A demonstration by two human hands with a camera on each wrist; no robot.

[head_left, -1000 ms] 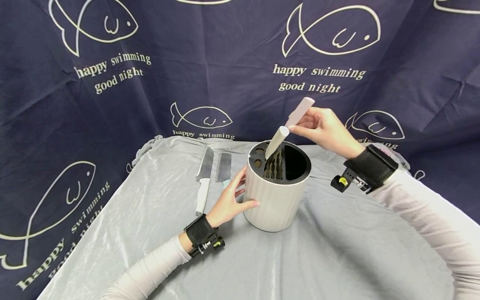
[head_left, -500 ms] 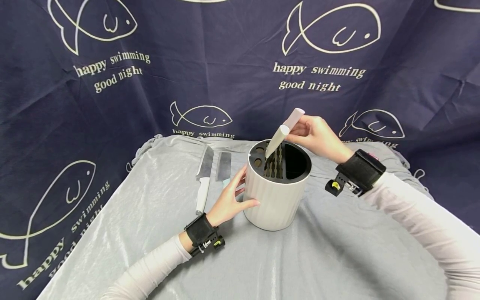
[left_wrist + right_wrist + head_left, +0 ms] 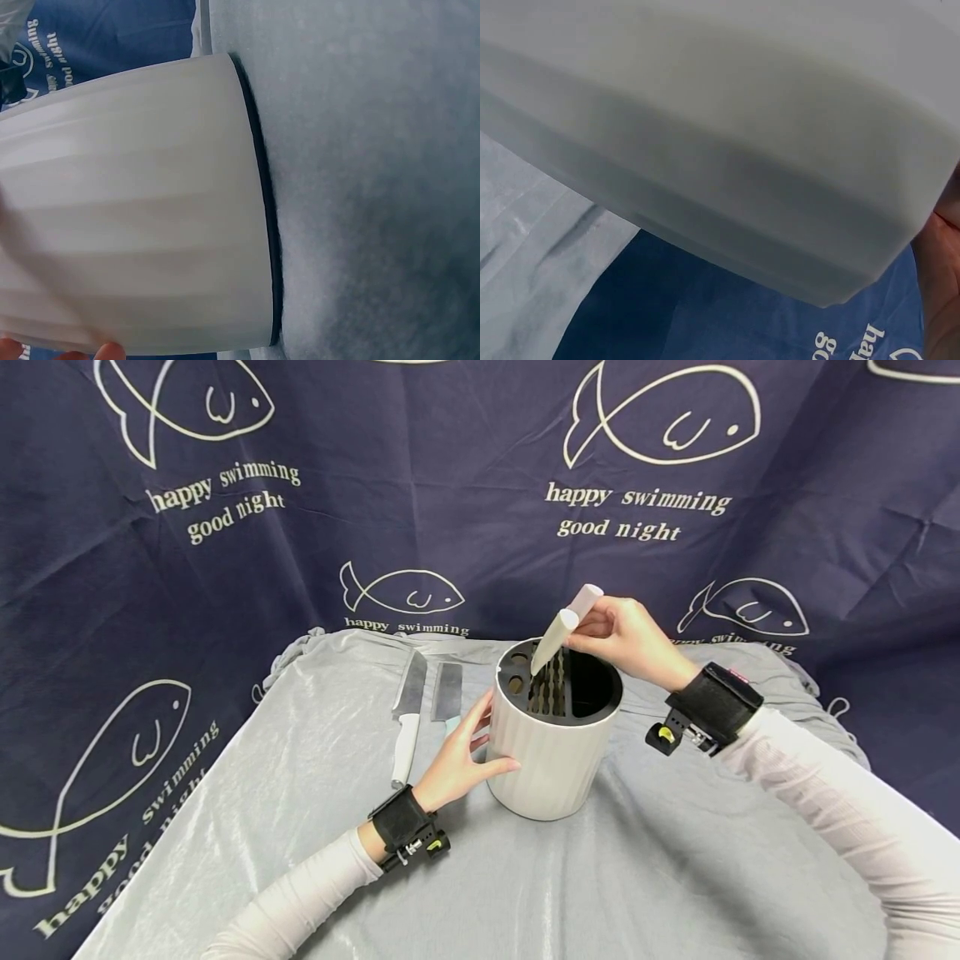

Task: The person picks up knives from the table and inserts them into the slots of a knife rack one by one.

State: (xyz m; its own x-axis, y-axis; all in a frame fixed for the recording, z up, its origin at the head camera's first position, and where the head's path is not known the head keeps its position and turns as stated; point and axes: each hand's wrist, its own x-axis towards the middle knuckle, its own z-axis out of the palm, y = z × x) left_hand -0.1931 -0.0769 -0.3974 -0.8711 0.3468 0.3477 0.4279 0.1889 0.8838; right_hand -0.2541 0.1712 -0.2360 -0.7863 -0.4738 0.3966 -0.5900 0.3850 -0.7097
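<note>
A round, ribbed white knife block (image 3: 547, 768) with a black slotted top stands upright on the cloth. My left hand (image 3: 459, 768) grips its left side, thumb across the front; in the left wrist view fingertips (image 3: 110, 351) show along the lower edge of the block's wall (image 3: 135, 210). Above the block's back, my right hand (image 3: 630, 639) pinches a knife by its pale pink handle (image 3: 585, 600), and its blade is hidden. Just in front of it, a cream knife handle (image 3: 555, 642) leans out of the slots. The block's wall (image 3: 727, 150) fills most of the right wrist view.
Left of the block lie a chef's knife (image 3: 406, 747) with a white handle and a cleaver (image 3: 448, 689) with a light blue handle partly behind my left hand. Grey cloth (image 3: 660, 877) covers the table. A dark blue fish-print curtain (image 3: 480, 510) hangs behind.
My right hand has moved down and left with the pink-handled knife, whose handle now stands lower, close behind the cream handle. My left hand stays on the block.
</note>
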